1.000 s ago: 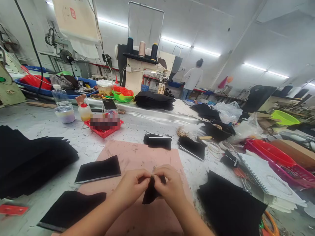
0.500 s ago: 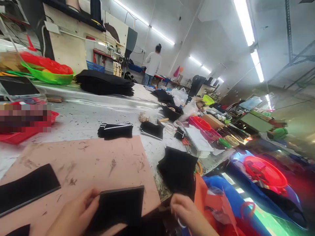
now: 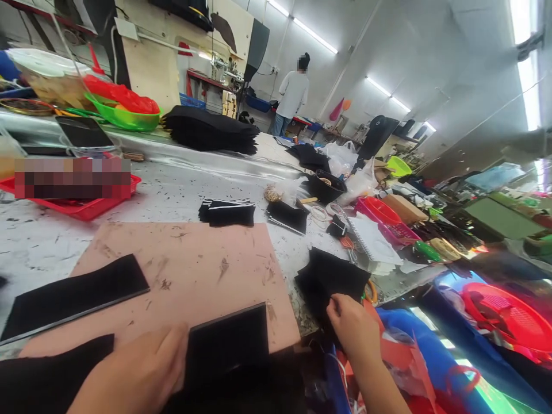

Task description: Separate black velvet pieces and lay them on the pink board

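My left hand [image 3: 146, 365] is closed at the left edge of a black fabric piece [image 3: 230, 339], which lies at the front edge of a pink board [image 3: 215, 247]. The fingertips are partly hidden. At the right, my right hand [image 3: 356, 328] has its fingers pinched on the near edge of a stack of black fabric pieces [image 3: 330, 276]. Another black fabric piece [image 3: 81, 293] with a thin grey edge lies on the board's left side. Close to my left wrist is one more black piece [image 3: 56, 362], cut off by the frame.
Small black bundles [image 3: 233, 214] lie behind the board. A red tray [image 3: 90, 207] stands left, a spiral notebook [image 3: 375, 241] right. Beyond are a tall black fabric stack [image 3: 211, 129], a green bowl [image 3: 125, 118] and a standing person [image 3: 293, 95]. A red basket [image 3: 509, 316] sits low right.
My right hand has moved up and forward from the table edge onto the black stack. My left hand stays by the black piece. The view has swung left and down.
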A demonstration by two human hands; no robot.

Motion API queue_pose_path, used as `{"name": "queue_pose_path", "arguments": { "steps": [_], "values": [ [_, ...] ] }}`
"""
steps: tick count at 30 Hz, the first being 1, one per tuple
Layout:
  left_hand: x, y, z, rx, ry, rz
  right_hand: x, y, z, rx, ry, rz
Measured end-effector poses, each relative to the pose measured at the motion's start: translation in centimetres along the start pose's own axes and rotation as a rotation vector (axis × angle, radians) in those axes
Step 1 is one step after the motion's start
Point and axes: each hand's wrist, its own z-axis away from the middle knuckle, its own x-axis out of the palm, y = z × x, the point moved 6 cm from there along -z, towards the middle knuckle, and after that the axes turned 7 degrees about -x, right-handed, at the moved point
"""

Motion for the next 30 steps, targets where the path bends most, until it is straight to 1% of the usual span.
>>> {"name": "queue_pose_path", "arguments": {
  "steps": [2, 3, 5, 6, 8, 10, 12, 13, 14, 16, 18, 20, 22, 24, 26, 28, 30],
  "values": [
    [-0.7, 1.8, 0.0, 0.179, 0.021, 0.020, -0.5, -1.4, -0.8, -0.035, 0.058, 0.016],
    [-0.8, 2.4, 0.1, 0.231, 0.040, 0.044, -0.7, -2.4, -1.3, -0.063, 0.085, 0.029],
    [-0.8, 3.2, 0.3, 0.270, 0.096, 0.062, -0.8, -4.7, -2.4, -0.124, 0.097, 0.050],
    [-0.7, 3.3, 0.5, 0.270, 0.125, 0.064, -0.6, -5.9, -3.0, -0.151, 0.064, 0.047],
    [-0.4, 3.4, 0.8, 0.286, 0.145, 0.084, 0.0, -7.7, -3.9, -0.193, -0.074, -0.010],
    [-0.2, 3.4, 0.9, 0.330, 0.103, 0.112, 0.8, -8.8, -4.6, -0.236, -0.260, -0.141],
    [-0.5, 2.7, 0.3, 0.326, 0.029, 0.143, 1.6, -8.7, -5.3, -0.248, -0.391, -0.254],
    [-0.8, 2.0, -0.5, 0.272, -0.019, 0.171, 2.0, -8.1, -5.8, -0.221, -0.423, -0.270],
    [-1.1, 1.0, -1.5, 0.180, -0.060, 0.207, 2.6, -7.2, -6.5, -0.177, -0.439, -0.260],
    [-1.9, -1.6, -4.0, -0.062, -0.108, 0.288, 3.9, -5.2, -8.0, -0.065, -0.448, -0.198],
    [-2.8, -4.1, -6.5, -0.227, -0.079, 0.300, 5.6, -3.4, -9.2, 0.015, -0.475, -0.159],
    [-3.4, -6.4, -8.5, -0.312, -0.037, 0.275, 7.3, -2.4, -10.0, 0.039, -0.515, -0.167],
    [-3.7, -8.6, -9.7, -0.372, -0.023, 0.238, 8.4, -1.8, -10.4, 0.041, -0.541, -0.186],
    [-3.7, -10.7, -9.8, -0.412, -0.053, 0.182, 8.8, -1.5, -10.4, 0.032, -0.536, -0.207],
    [-3.7, -12.5, -9.0, -0.433, -0.129, 0.110, 8.7, -1.3, -10.2, 0.019, -0.522, -0.225],
    [-3.9, -13.6, -7.5, -0.432, -0.236, 0.039, 7.6, -1.3, -10.0, -0.025, -0.473, -0.268],
    [-4.3, -13.9, -5.5, -0.397, -0.356, -0.008, 5.6, -1.5, -9.8, -0.089, -0.382, -0.347]
  ]
}}
